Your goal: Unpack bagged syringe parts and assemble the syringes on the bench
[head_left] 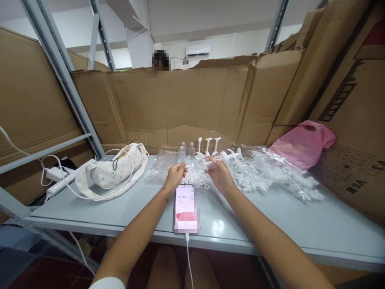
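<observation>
Right hand (219, 173) grips a clear container (215, 157) just right of the left hand (176, 176), whose hold I cannot tell; loose white parts (197, 178) between both suggest work remaining, while the finished share cannot be judged.

Cardboard partition (180, 100); white wall (224, 45), air conditioner (197, 50) beyond.

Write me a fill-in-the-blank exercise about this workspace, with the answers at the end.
1. Gripping the clear tube is the person's ____.
2. The plastic bag with a cut-out handle is coloured ____.
3. The phone lies with its screen facing ____.
4. The strapped bag lies on the ____ side of the table.

Missing words: right hand; pink; up; left.
</observation>
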A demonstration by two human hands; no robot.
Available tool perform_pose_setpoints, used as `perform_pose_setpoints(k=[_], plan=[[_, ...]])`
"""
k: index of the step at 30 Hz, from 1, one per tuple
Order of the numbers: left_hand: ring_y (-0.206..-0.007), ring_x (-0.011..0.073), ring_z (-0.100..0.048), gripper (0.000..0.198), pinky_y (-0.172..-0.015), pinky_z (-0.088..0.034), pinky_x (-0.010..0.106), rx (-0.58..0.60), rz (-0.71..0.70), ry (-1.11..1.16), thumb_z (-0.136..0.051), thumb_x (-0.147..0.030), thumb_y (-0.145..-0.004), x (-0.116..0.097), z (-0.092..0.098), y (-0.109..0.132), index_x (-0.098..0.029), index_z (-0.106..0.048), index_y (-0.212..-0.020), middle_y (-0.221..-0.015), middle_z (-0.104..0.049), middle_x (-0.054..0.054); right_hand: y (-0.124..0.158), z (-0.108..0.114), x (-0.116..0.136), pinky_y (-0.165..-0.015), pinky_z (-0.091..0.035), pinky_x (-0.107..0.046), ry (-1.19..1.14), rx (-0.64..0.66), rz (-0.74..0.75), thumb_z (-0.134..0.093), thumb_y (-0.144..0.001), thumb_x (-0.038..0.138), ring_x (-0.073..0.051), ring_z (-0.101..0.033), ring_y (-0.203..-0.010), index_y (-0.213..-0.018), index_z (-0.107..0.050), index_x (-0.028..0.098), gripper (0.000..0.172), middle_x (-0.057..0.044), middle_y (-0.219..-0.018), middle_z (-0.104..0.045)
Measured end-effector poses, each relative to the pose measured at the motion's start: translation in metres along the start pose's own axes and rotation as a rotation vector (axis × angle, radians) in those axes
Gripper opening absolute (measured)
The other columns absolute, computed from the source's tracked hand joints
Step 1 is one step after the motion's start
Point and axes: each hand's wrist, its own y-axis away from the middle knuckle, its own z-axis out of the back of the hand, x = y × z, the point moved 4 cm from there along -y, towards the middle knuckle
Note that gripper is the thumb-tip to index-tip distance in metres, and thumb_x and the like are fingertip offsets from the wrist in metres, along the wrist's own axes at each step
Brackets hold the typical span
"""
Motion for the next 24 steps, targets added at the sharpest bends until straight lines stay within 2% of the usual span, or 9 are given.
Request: perform_pose_setpoints(k=[6,9,12,15,18,21,24], plan=[[-0.085,0.018,-0.052,0.016,-0.079,-0.037,0.033,-0.003,-0.303,-0.747,-0.051,-0.032,-0.082,-0.005,-0.006,-0.003,-0.021,-0.063,-0.083,-0.087,-0.061,0.003,-0.001,0.003,0.005,-0.049,-0.041,-0.021,-0.028,-0.034,0.024,-0.07,-0.062,0.03,-0.01,-0.051,-0.063,-0.071,-0.061,0.021,0.015,0.002,-0.074,-0.06],[-0.096,0.0215,-0.05,0.015,-0.085,-0.034,0.038,0.021,-0.334,-0.909,-0.053,-0.029,-0.082,-0.002,-0.012,-0.005,-0.023,-0.065,-0.088,-0.096,-0.061,0.005,-0.002,0.004,0.006,-0.048,-0.04,-0.021,-0.026,-0.051,0.021,-0.07,-0.062,0.03,-0.01,-0.05,-0.062,-0.07,-0.061,0.021,0.015,0.002,-0.073,-0.06],[-0.097,0.0219,-0.051,0.018,-0.087,-0.034,0.039,0.025,-0.338,-0.933,-0.053,-0.028,-0.082,-0.002,-0.013,-0.005,-0.023,-0.065,-0.094,-0.099,-0.062,0.006,-0.001,0.004,0.005,-0.048,-0.04,-0.021,-0.013,-0.054,0.02,-0.07,-0.062,0.03,-0.01,-0.05,-0.062,-0.071,-0.061,0.02,0.016,0.002,-0.072,-0.06],[-0.098,0.0223,-0.052,0.019,-0.088,-0.035,0.04,-0.019,-0.355,-0.831,-0.052,-0.028,-0.083,-0.008,-0.01,-0.003,-0.022,-0.063,-0.097,-0.1,-0.063,0.005,0.0,0.003,0.005,-0.05,-0.041,-0.022,0.017,-0.039,0.02,-0.071,-0.062,0.031,-0.01,-0.05,-0.061,-0.071,-0.061,0.021,0.018,0.002,-0.073,-0.06],[-0.098,0.0203,-0.054,0.022,-0.09,-0.037,0.037,-0.053,-0.389,-0.561,-0.05,-0.032,-0.085,-0.018,-0.006,0.003,-0.021,-0.062,-0.1,-0.102,-0.064,0.006,0.001,0.001,0.004,-0.053,-0.042,-0.022,0.112,0.024,0.004,-0.07,-0.064,0.037,-0.01,-0.052,-0.062,-0.072,-0.061,0.02,0.021,0.001,-0.075,-0.062],[-0.1,0.0196,-0.055,0.033,-0.092,-0.037,0.034,0.008,-0.357,-0.23,-0.049,-0.04,-0.085,-0.025,-0.004,0.007,-0.02,-0.059,-0.11,-0.106,-0.063,0.007,0.004,-0.003,-0.001,-0.055,-0.043,-0.023,0.242,0.126,-0.06,-0.067,-0.068,0.045,-0.012,-0.055,-0.064,-0.075,-0.062,0.019,0.028,-0.001,-0.074,-0.062],[-0.108,0.0229,-0.053,0.047,-0.095,-0.036,0.036,0.146,-0.202,0.103,-0.05,-0.048,-0.083,-0.023,-0.005,0.008,-0.02,-0.054,-0.12,-0.112,-0.062,0.01,0.012,-0.011,-0.011,-0.06,-0.045,-0.028,0.295,0.308,-0.2,-0.065,-0.069,0.048,-0.015,-0.058,-0.063,-0.081,-0.061,0.018,0.033,-0.003,-0.073,-0.063]])
